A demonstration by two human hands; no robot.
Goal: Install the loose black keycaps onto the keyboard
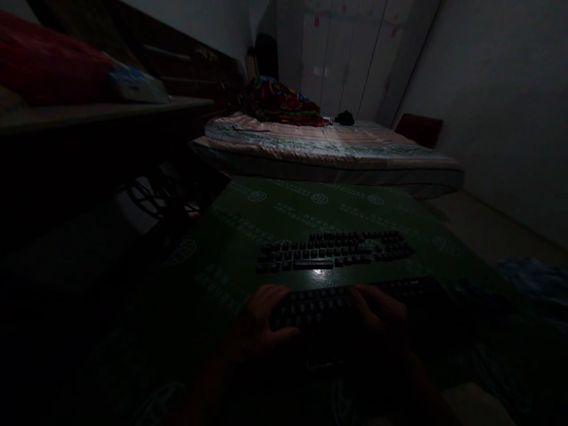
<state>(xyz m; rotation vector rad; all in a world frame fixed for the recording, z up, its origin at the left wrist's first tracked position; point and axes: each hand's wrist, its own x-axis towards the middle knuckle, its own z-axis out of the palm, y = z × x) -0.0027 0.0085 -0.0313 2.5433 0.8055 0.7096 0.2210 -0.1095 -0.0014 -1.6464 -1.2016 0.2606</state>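
The room is very dark. A black keyboard (355, 302) sits low in the view, held at its left end by my left hand (257, 325), thumb curled over the keys. Over its middle rests my right hand (377, 316), fingers bent on the keys and gripping it. Beyond it, a set of black keycaps (332, 251) lies in keyboard order on a green patterned mat (310, 207). A small bright glint shows just under the spacebar of that set.
A mattress (328, 148) with striped bedding and a heap of colourful cloth (279, 100) lies on the floor behind the mat. White wardrobe doors (350, 53) stand at the back. A dark table with a red bundle (44, 59) is at left. Blue cloth (532, 278) lies at right.
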